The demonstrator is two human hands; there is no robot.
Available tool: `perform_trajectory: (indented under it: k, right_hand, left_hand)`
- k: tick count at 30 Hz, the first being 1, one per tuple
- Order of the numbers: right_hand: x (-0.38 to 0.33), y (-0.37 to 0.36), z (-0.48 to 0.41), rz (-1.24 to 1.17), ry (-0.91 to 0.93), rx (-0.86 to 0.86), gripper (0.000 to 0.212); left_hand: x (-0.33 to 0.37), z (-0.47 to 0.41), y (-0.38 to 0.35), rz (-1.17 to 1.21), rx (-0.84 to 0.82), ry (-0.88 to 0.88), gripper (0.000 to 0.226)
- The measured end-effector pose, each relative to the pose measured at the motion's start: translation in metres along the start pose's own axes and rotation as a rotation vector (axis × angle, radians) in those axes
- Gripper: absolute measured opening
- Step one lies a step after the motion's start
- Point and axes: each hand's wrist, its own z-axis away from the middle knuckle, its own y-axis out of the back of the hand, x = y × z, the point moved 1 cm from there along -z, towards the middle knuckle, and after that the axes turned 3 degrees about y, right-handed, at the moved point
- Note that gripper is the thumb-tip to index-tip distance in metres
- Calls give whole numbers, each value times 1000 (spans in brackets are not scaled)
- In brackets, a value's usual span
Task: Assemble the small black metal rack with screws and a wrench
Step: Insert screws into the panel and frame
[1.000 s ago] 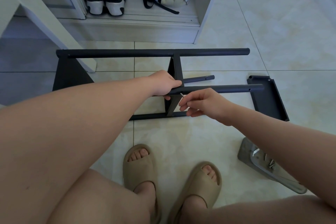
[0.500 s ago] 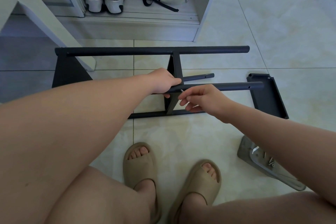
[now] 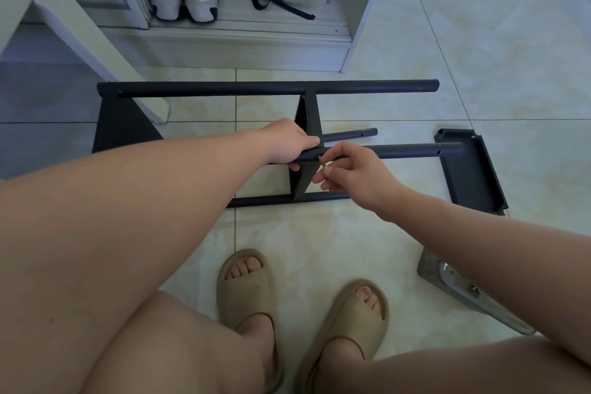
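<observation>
The left hand (image 3: 289, 145) is curled round the bar (image 3: 399, 151) right where it meets the middle upright (image 3: 308, 120), steadying the joint. The right hand (image 3: 355, 173) pinches a small silvery bit (image 3: 322, 164) between thumb and fingertips, its tip at the bar just beside that joint. Whether it is a screw or the wrench is too small to tell. I'd say the step in hand is fastening this bar to the upright.

The next move calls for keeping the holes lined up while the bit goes in square and is turned.

The rack (image 3: 265, 88) lies half built on the floor (image 3: 303, 233) before the person's feet. A loose end panel (image 3: 470, 169) lies just past the bar's free end, and a bag (image 3: 447, 281) of fittings lies by the right forearm.
</observation>
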Motion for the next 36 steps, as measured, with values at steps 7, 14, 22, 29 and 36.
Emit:
perform_trajectory:
  k: [7,14,22,29,36]
  right_hand:
    - [-1,6,-8,-44,-61,159,10]
    - [-5,-7,-5,2,-53,124,11]
    - [-8,-12,-5,214,-3,166,22]
    - [-6,-14,-6,215,3,185,24]
    - [-3,-14,-6,-46,-58,207,16]
  left_hand:
    - [-2,0,1,-2,-1,22,42]
    - [-3,-3,1,7,-8,16,38]
    - [-5,-4,0,17,2,22,39]
    - [-3,-7,5,-42,-71,59,43]
    - [-3,-9,7,-45,-74,80,39]
